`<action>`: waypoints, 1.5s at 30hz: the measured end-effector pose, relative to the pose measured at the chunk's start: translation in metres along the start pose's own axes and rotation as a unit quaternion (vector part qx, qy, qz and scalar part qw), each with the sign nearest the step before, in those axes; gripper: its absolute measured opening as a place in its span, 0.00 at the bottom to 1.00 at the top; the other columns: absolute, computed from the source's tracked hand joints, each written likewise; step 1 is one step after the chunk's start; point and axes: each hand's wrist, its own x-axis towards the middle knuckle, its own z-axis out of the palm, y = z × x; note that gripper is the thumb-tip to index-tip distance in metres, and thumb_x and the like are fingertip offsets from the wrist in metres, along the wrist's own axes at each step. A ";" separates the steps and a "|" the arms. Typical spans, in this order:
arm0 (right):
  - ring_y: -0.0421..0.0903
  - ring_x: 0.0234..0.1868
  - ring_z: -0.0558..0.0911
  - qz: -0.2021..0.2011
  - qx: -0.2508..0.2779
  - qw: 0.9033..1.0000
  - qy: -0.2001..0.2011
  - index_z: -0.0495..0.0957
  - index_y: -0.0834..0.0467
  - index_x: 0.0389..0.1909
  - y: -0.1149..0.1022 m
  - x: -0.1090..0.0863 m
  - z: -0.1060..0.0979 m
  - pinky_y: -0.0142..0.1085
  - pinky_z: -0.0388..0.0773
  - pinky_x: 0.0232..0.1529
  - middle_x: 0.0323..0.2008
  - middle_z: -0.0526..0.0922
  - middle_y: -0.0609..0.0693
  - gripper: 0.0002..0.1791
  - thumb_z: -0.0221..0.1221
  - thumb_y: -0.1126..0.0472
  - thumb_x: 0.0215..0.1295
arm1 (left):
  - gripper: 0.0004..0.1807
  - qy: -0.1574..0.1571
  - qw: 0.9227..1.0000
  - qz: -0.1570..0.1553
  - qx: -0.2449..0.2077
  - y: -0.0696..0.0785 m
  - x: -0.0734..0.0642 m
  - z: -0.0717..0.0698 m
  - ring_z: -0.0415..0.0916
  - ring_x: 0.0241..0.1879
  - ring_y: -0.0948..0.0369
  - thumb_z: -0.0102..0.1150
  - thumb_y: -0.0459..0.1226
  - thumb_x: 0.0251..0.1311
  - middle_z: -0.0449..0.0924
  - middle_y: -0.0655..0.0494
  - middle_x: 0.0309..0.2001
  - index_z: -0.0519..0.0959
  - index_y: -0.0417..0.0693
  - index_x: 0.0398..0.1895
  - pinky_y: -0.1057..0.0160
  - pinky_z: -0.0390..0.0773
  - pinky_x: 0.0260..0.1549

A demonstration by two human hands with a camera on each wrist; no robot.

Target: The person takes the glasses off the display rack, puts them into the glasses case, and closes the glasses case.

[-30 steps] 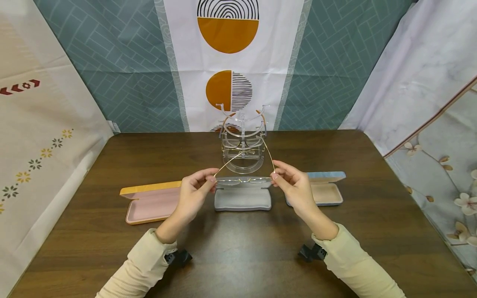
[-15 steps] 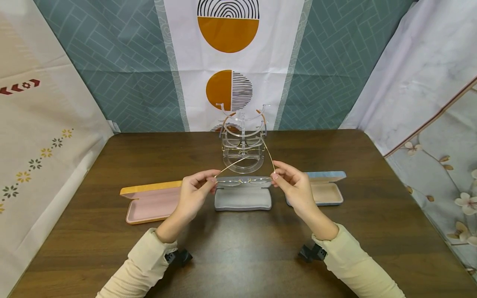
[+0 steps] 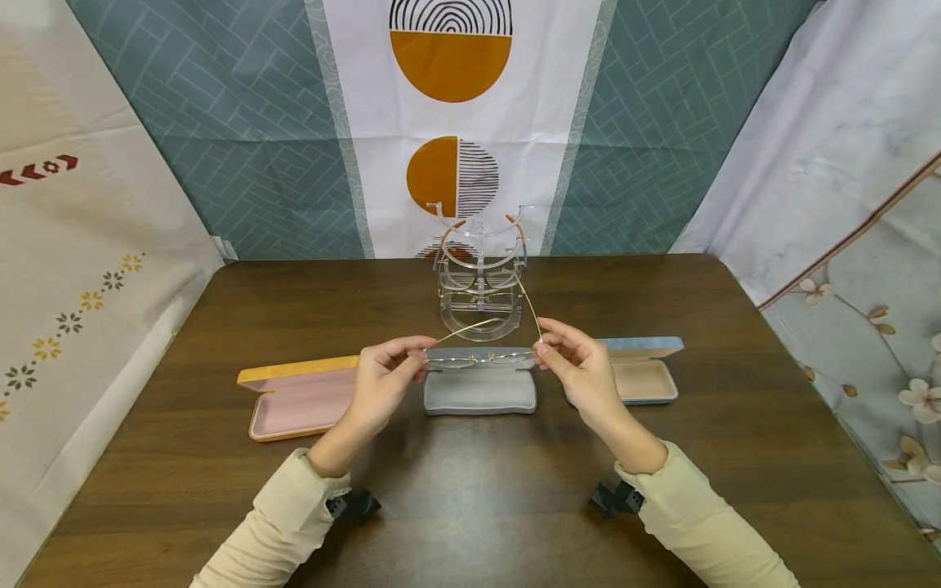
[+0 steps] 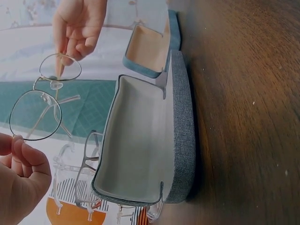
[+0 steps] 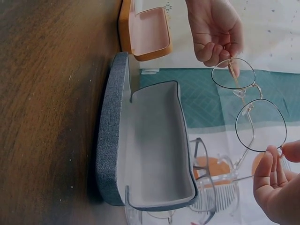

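Observation:
A pair of thin gold-rimmed eyeglasses is held up between both hands, over the grey glasses case. My left hand pinches the frame's left corner between thumb and fingers. At the opposite corner, my right hand pinches the frame near its hinge. The temples point away from me; the left one slants inward across the middle, while the right one extends farther out. In the left wrist view, the round lenses stand beside the open case, whose pale lining faces up and holds nothing.
An orange glasses case with pink lining lies open at left, partly behind the left hand. A blue case lies open at right. Behind them, a clear display stand bears other eyeglasses. Patterned cloths hang around the table.
The left temple of the eyeglasses has swung inward and lower toward the frame. Both hands keep their pinch and have hardly moved.

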 end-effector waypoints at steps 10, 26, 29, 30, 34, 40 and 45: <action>0.42 0.27 0.79 -0.001 -0.005 1.000 0.002 0.70 0.73 0.52 0.002 0.001 -0.001 0.30 0.77 0.31 0.28 0.79 0.47 0.19 0.54 0.78 0.57 | 0.10 -0.006 1.000 -0.002 0.003 -0.002 0.001 0.000 0.66 0.18 0.64 0.45 0.18 0.54 0.70 0.54 0.17 0.79 0.25 0.32 0.68 0.68 0.17; 0.45 0.28 0.79 0.005 -0.004 1.000 0.001 0.71 0.74 0.51 0.003 0.000 -0.001 0.30 0.77 0.31 0.28 0.79 0.45 0.18 0.54 0.78 0.57 | 0.10 -0.017 1.000 -0.015 -0.008 -0.002 0.002 0.001 0.65 0.18 0.64 0.45 0.17 0.53 0.69 0.54 0.16 0.78 0.23 0.31 0.70 0.67 0.18; 0.43 0.28 0.79 0.006 -0.004 1.000 -0.001 0.71 0.74 0.51 0.003 0.000 -0.002 0.30 0.77 0.31 0.28 0.79 0.45 0.18 0.53 0.77 0.58 | 0.10 -0.015 1.000 -0.015 -0.010 -0.002 0.002 0.001 0.66 0.19 0.64 0.45 0.18 0.53 0.70 0.55 0.17 0.78 0.23 0.31 0.70 0.68 0.18; 0.43 0.28 0.79 0.007 -0.004 1.000 -0.002 0.71 0.74 0.51 0.003 0.000 -0.002 0.29 0.77 0.31 0.28 0.79 0.45 0.18 0.53 0.77 0.58 | 0.10 -0.015 1.000 -0.015 -0.011 -0.002 0.002 0.001 0.66 0.19 0.64 0.45 0.18 0.54 0.70 0.55 0.17 0.78 0.23 0.31 0.70 0.68 0.18; 0.40 0.27 0.79 0.012 -0.004 1.000 -0.007 0.71 0.74 0.51 0.002 0.000 -0.002 0.29 0.77 0.31 0.28 0.78 0.46 0.17 0.53 0.77 0.59 | 0.10 -0.011 1.000 -0.017 -0.013 -0.002 0.002 0.001 0.67 0.19 0.63 0.45 0.18 0.54 0.70 0.55 0.17 0.78 0.23 0.32 0.70 0.69 0.19; 0.40 0.28 0.79 0.014 -0.009 1.000 -0.012 0.71 0.74 0.51 0.001 -0.001 -0.002 0.30 0.77 0.31 0.28 0.78 0.46 0.17 0.53 0.77 0.59 | 0.09 -0.009 1.000 -0.023 -0.017 -0.001 0.002 0.001 0.67 0.19 0.63 0.45 0.18 0.54 0.70 0.55 0.17 0.78 0.22 0.32 0.69 0.70 0.20; 0.38 0.28 0.78 0.024 -0.013 1.000 -0.016 0.72 0.73 0.51 0.000 -0.001 -0.001 0.30 0.77 0.31 0.29 0.78 0.47 0.17 0.52 0.77 0.60 | 0.10 -0.006 0.999 -0.030 -0.027 0.000 0.001 0.001 0.67 0.19 0.64 0.45 0.18 0.54 0.70 0.56 0.17 0.77 0.22 0.33 0.69 0.70 0.20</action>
